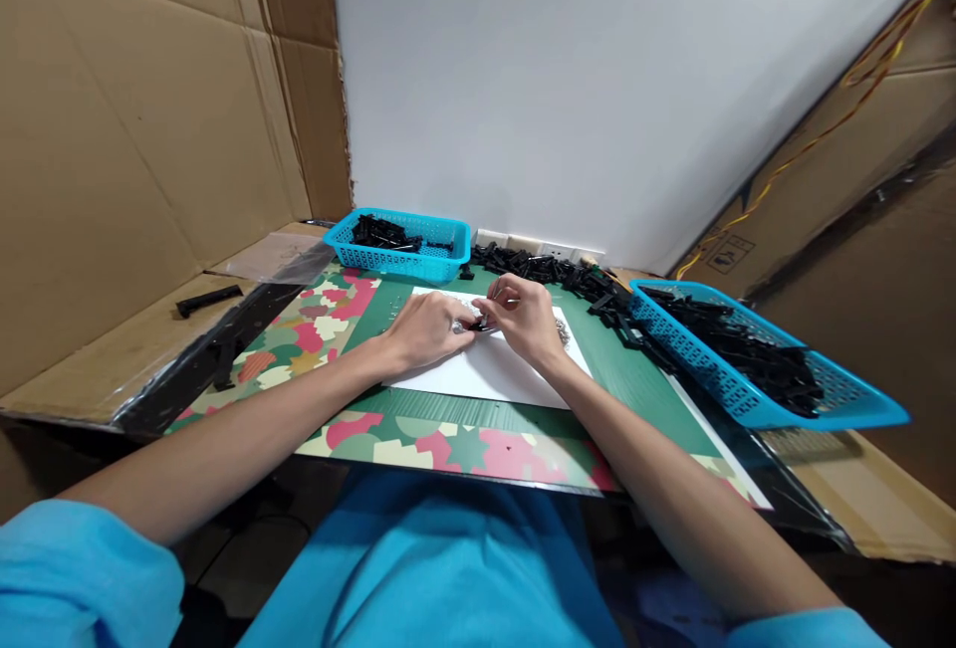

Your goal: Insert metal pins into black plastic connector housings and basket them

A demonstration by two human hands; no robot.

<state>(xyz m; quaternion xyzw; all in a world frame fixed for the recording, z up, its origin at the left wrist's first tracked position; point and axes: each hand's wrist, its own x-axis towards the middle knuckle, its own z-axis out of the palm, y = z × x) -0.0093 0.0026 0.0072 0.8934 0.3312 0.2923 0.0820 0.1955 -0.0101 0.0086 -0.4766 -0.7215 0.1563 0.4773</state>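
Over a white sheet (478,374) at the middle of the table, my two hands meet. My left hand (431,331) is closed on a small black plastic part (484,325), most of it hidden by the fingers. My right hand (525,318) comes to it from the other side, thumb and fingertips pinched at the part's upper end. Whatever small thing sits in that pinch is too small to make out. Tiny shiny metal pieces (563,332) lie in a heap on the sheet, partly behind my right hand.
A blue basket (403,265) with black parts stands at the back left. Loose black parts (538,265) form a long pile along the back. Another blue basket (747,399), fuller, is at the right. One black part (209,301) lies on cardboard at the left.
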